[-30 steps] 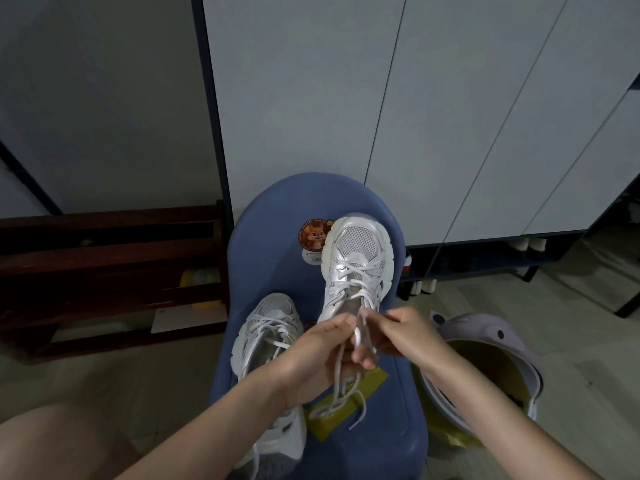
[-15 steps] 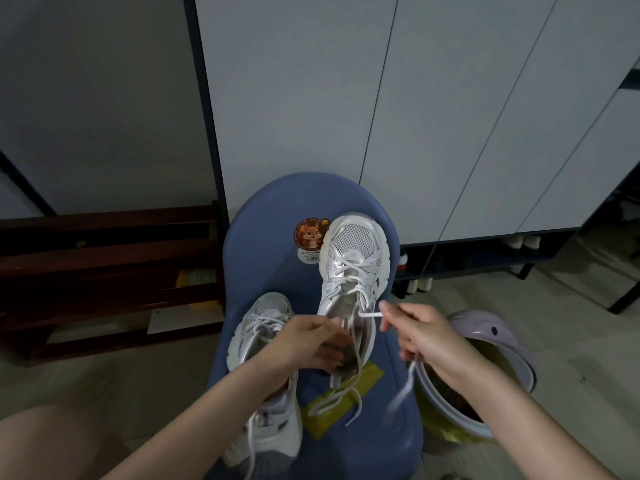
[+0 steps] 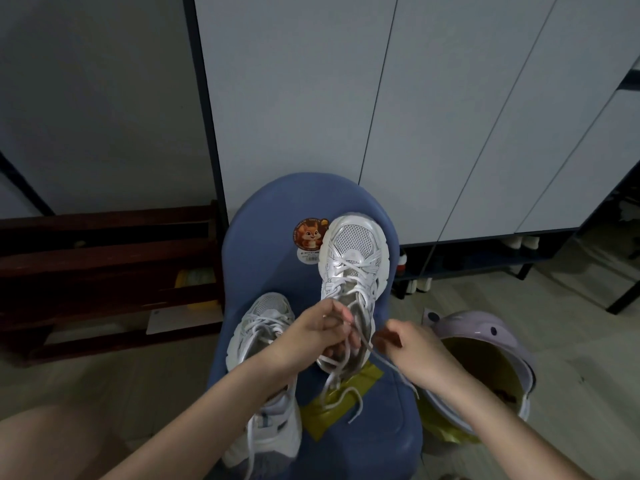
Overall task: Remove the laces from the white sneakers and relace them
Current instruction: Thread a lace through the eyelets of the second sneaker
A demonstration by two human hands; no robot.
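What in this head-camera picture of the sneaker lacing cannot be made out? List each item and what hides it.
- Head view: the top eyelets of the right sneaker are covered by the left hand.
- Head view: whether the right hand pinches the lace is unclear; its fingertips face away.
- Head view: the heel of the left sneaker lies under the forearm.
- Head view: the print under the squirrel sticker is too small.

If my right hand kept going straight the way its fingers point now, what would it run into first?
Most likely the right sneaker: the right hand pinches the lace with its fingertips aimed left at the shoe's open collar, and the left hand sits just beyond. Depth is hard to judge.
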